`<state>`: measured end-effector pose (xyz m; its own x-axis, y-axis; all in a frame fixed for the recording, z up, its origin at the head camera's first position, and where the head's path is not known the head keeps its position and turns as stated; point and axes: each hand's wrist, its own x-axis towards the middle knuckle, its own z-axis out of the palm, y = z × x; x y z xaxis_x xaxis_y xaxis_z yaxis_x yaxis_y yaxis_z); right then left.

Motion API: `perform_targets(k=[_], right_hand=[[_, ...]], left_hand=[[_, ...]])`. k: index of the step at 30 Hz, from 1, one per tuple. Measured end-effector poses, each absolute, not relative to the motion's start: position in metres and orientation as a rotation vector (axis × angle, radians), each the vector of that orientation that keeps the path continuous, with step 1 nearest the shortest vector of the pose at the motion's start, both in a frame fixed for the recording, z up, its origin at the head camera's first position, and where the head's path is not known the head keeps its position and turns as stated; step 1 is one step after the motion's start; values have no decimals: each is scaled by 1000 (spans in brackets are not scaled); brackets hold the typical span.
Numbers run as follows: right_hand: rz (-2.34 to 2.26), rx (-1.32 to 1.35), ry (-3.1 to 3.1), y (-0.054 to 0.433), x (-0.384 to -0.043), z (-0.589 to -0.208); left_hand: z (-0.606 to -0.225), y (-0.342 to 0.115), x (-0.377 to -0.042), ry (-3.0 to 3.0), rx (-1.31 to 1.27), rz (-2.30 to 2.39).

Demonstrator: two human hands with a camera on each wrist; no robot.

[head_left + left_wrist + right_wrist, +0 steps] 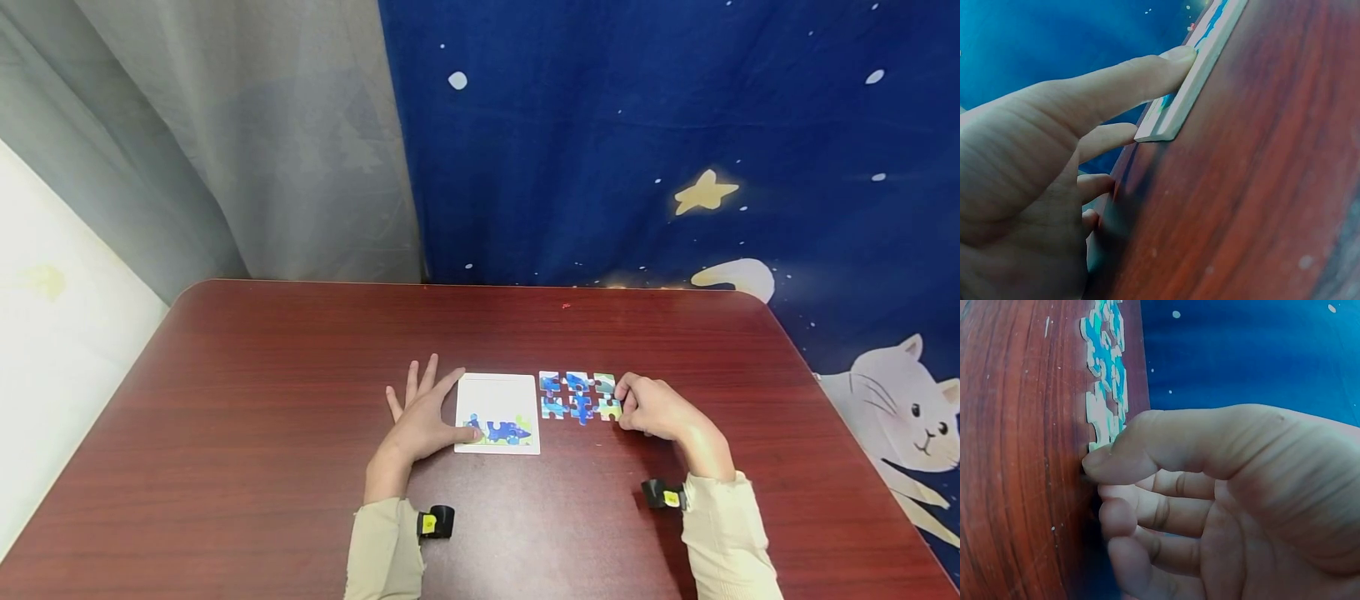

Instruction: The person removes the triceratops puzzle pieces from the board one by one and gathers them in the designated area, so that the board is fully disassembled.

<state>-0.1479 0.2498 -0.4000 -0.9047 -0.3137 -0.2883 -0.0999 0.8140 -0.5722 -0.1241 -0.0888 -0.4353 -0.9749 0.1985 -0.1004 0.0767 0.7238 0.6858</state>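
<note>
The left hand (422, 421) lies flat with fingers spread, thumb pressing the white puzzle tray (498, 412) on the bench (262, 400). The right hand (651, 408), fingers curled, pinches the nearest of the loose puzzle pieces (580, 396) just beside the tray.

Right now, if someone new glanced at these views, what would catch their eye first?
Probably the white square puzzle tray at the middle of the dark red wooden table, with a blue-and-green row of pieces already along its near edge. The left hand lies flat beside it, thumb on its edge. Just right of it sit loose blue jigsaw pieces, where the right hand pinches the end one.
</note>
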Motion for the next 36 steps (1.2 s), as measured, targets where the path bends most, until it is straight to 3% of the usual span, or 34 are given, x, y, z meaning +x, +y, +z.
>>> perform_targets(k=[9,19,23,28,36], right_hand=[[-827,-369,2661,248,-146,-386],[-859,-804,2669,195,-135,-364],[-788,-980,2629,153,-133,-370],[-629,-1011,2648,110,-132,-387],[-708,-1007,2632,92,-131,-407]], left_hand=[[-436,-89,-124,2762,224,1096],[-434,-88,-121,2762,225,1084],[-434,-89,-121,2780,212,1079],[-435,-89,-122,2785,206,1052],[-436,-89,-124,2773,227,1060]])
